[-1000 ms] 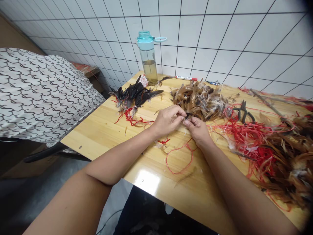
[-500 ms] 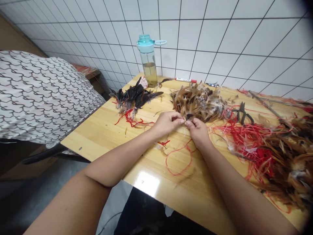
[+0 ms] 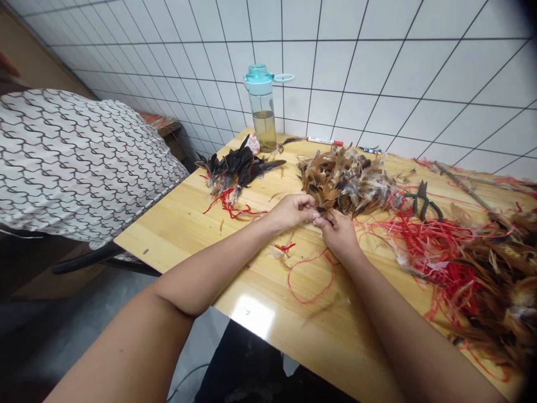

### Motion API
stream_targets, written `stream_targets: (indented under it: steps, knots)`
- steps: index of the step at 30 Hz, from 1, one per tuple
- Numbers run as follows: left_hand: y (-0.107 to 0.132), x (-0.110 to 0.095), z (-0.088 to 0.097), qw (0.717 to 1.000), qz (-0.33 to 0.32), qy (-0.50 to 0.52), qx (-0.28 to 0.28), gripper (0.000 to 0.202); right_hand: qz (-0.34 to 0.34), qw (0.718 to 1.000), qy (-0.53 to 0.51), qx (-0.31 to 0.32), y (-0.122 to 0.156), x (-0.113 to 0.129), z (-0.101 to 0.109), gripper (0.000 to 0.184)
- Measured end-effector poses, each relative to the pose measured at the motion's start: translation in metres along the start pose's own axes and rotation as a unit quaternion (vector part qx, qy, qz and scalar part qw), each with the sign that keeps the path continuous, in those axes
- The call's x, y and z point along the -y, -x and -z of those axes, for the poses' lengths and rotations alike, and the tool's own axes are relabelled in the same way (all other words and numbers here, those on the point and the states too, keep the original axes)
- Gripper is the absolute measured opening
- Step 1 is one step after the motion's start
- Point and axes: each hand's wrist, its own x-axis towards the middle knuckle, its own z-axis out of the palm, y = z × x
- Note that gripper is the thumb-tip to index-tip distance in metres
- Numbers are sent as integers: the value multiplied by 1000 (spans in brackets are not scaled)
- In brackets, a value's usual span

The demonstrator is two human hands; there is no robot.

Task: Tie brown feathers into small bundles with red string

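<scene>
My left hand [image 3: 294,212] and my right hand [image 3: 339,233] meet over the table, thumbs and fingers pinched together. Between the fingertips is a small dark-tipped feather [image 3: 321,210]; its lower end is hidden by the fingers. Right behind my hands lies a heap of brown and tan feathers [image 3: 352,178], almost touching them. A loop of thin red string [image 3: 302,301] rests on the wood just below my right hand. Left of it sits a short knotted bit of red string [image 3: 286,247].
Black feathers [image 3: 239,165] with red strings lie left, before a water bottle [image 3: 264,126]. To the right are pliers [image 3: 422,202], tangled red string [image 3: 440,246] and more brown feathers [image 3: 499,280]. Markers [image 3: 324,141] lie by the tiled wall. A patterned cloth [image 3: 84,168] hangs beside the table [image 3: 168,240].
The view has shifted slightly, so the table appears a little lower and further right. My hands stay pinched together, with the fingertips closer and more brown feather showing behind them.
</scene>
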Motion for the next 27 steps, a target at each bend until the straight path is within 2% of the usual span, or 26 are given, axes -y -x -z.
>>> stream_targets:
  steps: [4,12,15,18,22,24,27]
  knots:
    - [-1,-4,4,999,6,16,30,33,21,999,-34,21,-1,-1,1,17]
    - [2,-8,15,993,41,27,108,43,23,991,-106,73,-1,-8,2,13]
    - [1,-7,16,991,41,33,124,43,29,992,-77,98,-2,-6,5,16]
    - [0,-8,13,993,17,27,112,41,18,993,-64,97,-2,-1,7,24]
    - [1,-12,6,995,-15,66,73,39,-30,987,-140,73,-1,4,7,22]
    - [2,-12,5,992,-11,116,43,40,-54,980,-178,65,-2,5,7,21]
    - [1,-11,6,983,30,182,9,44,-84,973,-210,47,-2,5,8,22]
